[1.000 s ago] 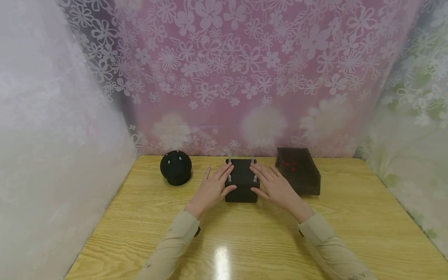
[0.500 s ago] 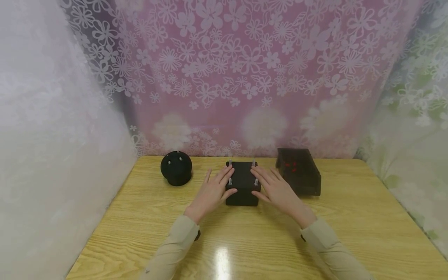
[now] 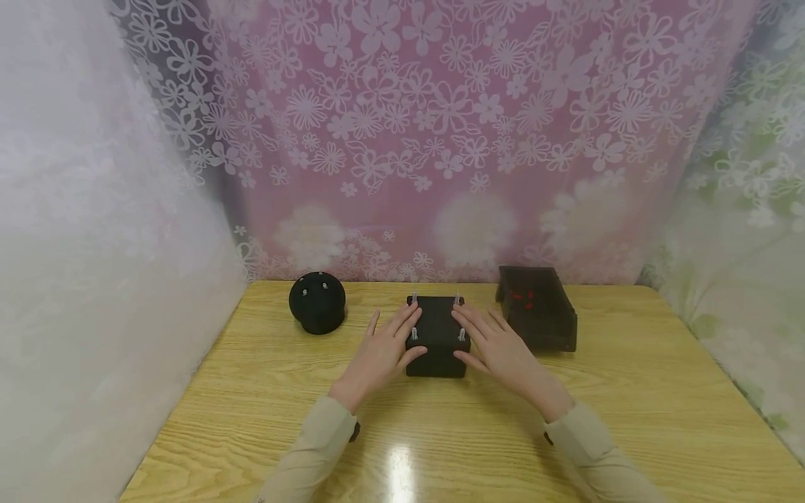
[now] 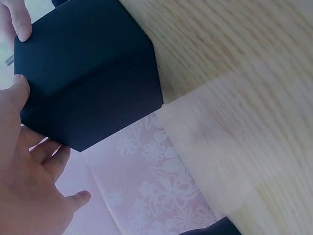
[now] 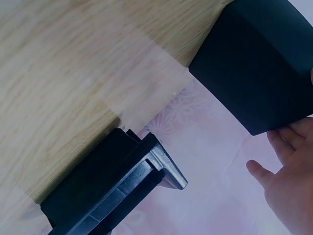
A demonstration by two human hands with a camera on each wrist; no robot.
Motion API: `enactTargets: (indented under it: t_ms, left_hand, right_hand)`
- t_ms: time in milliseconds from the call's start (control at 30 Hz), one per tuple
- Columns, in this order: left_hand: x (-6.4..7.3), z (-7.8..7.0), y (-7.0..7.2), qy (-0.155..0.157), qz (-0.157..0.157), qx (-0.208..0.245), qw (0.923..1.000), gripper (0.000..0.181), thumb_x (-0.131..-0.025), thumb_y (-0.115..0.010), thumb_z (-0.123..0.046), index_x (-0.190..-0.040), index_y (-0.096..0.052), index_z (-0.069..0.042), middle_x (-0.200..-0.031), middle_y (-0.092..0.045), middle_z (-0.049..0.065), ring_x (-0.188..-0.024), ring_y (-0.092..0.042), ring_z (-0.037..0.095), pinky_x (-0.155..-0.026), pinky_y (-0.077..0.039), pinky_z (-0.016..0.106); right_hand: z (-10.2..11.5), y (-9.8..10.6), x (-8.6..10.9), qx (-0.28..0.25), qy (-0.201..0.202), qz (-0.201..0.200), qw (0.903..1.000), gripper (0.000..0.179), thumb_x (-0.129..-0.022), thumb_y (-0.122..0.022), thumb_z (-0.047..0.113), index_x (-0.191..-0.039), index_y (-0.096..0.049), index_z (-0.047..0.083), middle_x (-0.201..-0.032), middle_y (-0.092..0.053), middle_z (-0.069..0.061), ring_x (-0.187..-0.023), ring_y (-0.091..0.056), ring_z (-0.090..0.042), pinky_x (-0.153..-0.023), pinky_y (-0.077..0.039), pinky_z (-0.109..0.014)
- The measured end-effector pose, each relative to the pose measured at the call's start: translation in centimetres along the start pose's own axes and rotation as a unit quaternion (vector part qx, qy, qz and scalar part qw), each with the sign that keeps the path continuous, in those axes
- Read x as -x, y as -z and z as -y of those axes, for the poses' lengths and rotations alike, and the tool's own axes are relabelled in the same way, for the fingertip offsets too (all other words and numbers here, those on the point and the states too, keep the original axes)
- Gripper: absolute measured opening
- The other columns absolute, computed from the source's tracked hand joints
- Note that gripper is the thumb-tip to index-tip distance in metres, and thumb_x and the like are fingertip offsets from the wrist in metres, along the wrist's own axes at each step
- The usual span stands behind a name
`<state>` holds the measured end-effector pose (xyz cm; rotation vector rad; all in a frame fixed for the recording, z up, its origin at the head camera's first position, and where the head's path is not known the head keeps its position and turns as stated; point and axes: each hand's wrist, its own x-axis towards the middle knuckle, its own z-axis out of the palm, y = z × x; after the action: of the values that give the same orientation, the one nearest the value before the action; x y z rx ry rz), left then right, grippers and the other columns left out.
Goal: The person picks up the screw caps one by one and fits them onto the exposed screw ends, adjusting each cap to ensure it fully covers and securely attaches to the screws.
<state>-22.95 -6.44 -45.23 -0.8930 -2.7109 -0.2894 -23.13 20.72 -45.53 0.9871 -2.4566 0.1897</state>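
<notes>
In the head view a black box (image 3: 437,363) with clear upright pegs at its top corners stands mid-table. My left hand (image 3: 379,353) lies along its left side, fingers straight, tips at the top edge, thumb at the front. Mirroring it on the right side, my right hand (image 3: 503,356) has its thumb near the front edge and straight fingers reaching over the top. In the left wrist view the box (image 4: 98,93) shows plain dark faces, my left fingers touching its edge. The right wrist view shows the box (image 5: 259,63) against my right fingers.
A round black object (image 3: 319,307) with small pale studs sits at the back left. At the back right is a dark see-through bin (image 3: 553,328) with red marks inside. Flowered curtains (image 3: 428,175) hang behind the wood-grain table (image 3: 409,426).
The black box has slid a little towards me, and both hands have moved back with it, keeping their places at its sides. The round object and the bin stay where they were.
</notes>
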Motion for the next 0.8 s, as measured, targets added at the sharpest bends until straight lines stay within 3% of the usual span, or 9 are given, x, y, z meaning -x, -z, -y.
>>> enactTargets:
  t_ms: [267, 567, 800]
  left_hand:
    - [0.5, -0.3, 0.1, 0.006, 0.000, 0.012, 0.9999, 0.072, -0.103, -0.046, -0.053, -0.162, -0.028, -0.014, -0.167, -0.025, 0.002, -0.152, -0.029, 0.018, -0.124, -0.018, 0.057]
    - [0.8, -0.7, 0.0, -0.002, -0.018, 0.007, 0.9998, 0.071, -0.103, -0.049, -0.051, -0.160, -0.032, -0.012, -0.166, -0.028, 0.004, -0.151, -0.030, 0.020, -0.121, -0.022, 0.060]
    - [1.2, -0.9, -0.2, -0.003, -0.027, 0.003, 0.9996, 0.071, -0.103, -0.050, -0.051, -0.160, -0.033, -0.012, -0.166, -0.028, 0.004, -0.151, -0.031, 0.019, -0.121, -0.023, 0.060]
  right_hand:
    - [0.4, 0.1, 0.4, -0.005, 0.004, -0.013, 0.9999, 0.080, -0.090, -0.075, 0.040, -0.153, -0.042, 0.003, -0.156, -0.044, -0.014, -0.141, -0.046, -0.031, -0.115, -0.035, -0.061]
    - [0.4, 0.1, 0.8, -0.008, 0.014, -0.027, 0.9995, 0.075, -0.103, -0.047, 0.057, -0.152, -0.043, 0.001, -0.154, -0.045, -0.016, -0.138, -0.049, -0.031, -0.112, -0.038, -0.062]
    - [0.7, 0.3, 1.2, -0.011, 0.010, -0.020, 0.9997, 0.082, -0.090, -0.074, 0.042, -0.154, -0.041, 0.003, -0.156, -0.043, -0.014, -0.138, -0.049, -0.031, -0.112, -0.038, -0.062]
